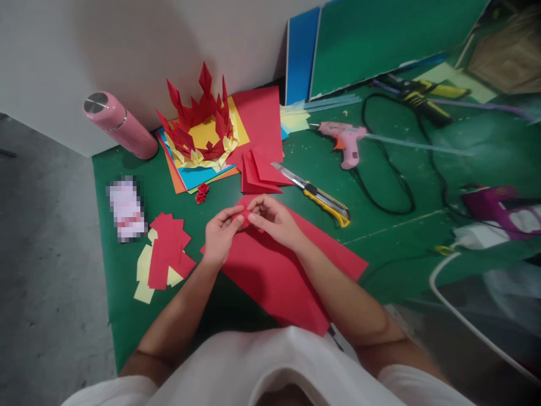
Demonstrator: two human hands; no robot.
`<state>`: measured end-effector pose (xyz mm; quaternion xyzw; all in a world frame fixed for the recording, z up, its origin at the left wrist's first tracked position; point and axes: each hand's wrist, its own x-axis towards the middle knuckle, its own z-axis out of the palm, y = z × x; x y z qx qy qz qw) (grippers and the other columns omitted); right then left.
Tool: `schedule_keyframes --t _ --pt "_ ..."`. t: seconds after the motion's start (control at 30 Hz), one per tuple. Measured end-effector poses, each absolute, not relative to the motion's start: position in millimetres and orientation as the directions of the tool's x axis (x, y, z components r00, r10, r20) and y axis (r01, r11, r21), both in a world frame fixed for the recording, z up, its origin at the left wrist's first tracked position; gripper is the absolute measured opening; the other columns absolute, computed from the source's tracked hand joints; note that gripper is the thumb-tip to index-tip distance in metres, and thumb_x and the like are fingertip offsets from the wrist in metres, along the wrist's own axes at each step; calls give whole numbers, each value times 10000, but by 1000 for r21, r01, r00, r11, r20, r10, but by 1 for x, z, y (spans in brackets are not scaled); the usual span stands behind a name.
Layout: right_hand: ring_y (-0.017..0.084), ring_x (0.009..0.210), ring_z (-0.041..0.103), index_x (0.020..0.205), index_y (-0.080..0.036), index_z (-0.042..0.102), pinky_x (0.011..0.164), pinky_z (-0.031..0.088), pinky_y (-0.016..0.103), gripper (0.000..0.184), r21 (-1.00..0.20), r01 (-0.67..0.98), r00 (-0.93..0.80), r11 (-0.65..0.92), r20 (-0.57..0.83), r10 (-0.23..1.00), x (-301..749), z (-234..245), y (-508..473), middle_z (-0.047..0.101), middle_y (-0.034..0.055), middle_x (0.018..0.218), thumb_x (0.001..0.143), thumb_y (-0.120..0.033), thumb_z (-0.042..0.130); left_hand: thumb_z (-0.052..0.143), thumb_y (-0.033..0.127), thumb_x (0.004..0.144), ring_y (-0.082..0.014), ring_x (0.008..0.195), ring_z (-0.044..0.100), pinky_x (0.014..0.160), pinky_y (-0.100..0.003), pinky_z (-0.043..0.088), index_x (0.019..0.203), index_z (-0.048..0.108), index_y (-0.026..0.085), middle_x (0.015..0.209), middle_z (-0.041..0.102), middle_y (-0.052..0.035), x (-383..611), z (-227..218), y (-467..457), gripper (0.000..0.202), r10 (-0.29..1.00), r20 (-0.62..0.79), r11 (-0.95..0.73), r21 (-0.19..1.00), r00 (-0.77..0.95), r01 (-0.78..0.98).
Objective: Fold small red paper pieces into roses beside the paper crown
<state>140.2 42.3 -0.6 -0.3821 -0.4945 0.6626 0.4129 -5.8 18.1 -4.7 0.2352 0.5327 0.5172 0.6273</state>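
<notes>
My left hand (220,232) and my right hand (273,217) meet over a big red paper sheet (279,270) on the green table (127,316). Both pinch a small folded red paper piece (245,221) between fingertips. Most of that piece is hidden by my fingers. Folded red paper pieces (257,172) lie just beyond my hands. A tiny red paper rose (202,193) sits to the left of them.
A red and yellow paper crown (198,127) rests on coloured sheets by the wall. A pink bottle (120,124) lies at the far left. Red and yellow cut scraps (163,256) lie left. A yellow utility knife (315,194), pink glue gun (344,141) and black cable (397,186) are right.
</notes>
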Motion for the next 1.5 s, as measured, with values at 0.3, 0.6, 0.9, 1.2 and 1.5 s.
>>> schedule_keyframes --t 0.3,0.6,0.9,1.2,1.5 --pt "107 681 465 937 -231 505 638 433 262 312 -996 -34 -363 -85 -67 929 139 1 39 519 -6 863 811 -461 675 822 402 641 -154 810 685 736 -293 589 892 745 170 961 737 -69 -8 -8 18 350 929 -336 280 912 -153 -301" --pt "113 659 447 964 -248 493 593 403 256 299 -999 8 -373 -38 -39 927 136 2 38 536 -2 878 808 -417 684 785 419 686 -145 843 656 704 -244 559 898 755 187 976 698 -68 -9 -9 18 315 952 -252 220 958 -174 -184" --pt "106 628 423 937 -236 479 575 381 249 274 -999 23 -358 -42 -47 933 136 2 38 504 -25 797 812 -378 677 770 395 716 -149 867 649 769 -266 548 900 763 210 960 682 -51 -10 -7 17 261 970 -192 178 979 -150 -100" --pt "102 633 446 949 -240 487 564 396 248 356 -996 -24 -372 -91 -75 925 137 3 39 527 -21 818 775 -446 719 821 404 639 -150 851 660 784 -291 557 870 751 186 949 693 -53 -9 -6 19 325 940 -312 274 933 -141 -235" --pt "97 659 487 1018 -243 467 582 421 238 344 -993 -84 -391 -82 -43 919 139 1 38 519 -19 831 820 -418 687 820 438 631 -134 792 650 714 -268 570 877 750 179 918 690 -50 -8 -7 19 365 943 -289 250 942 -164 -226"
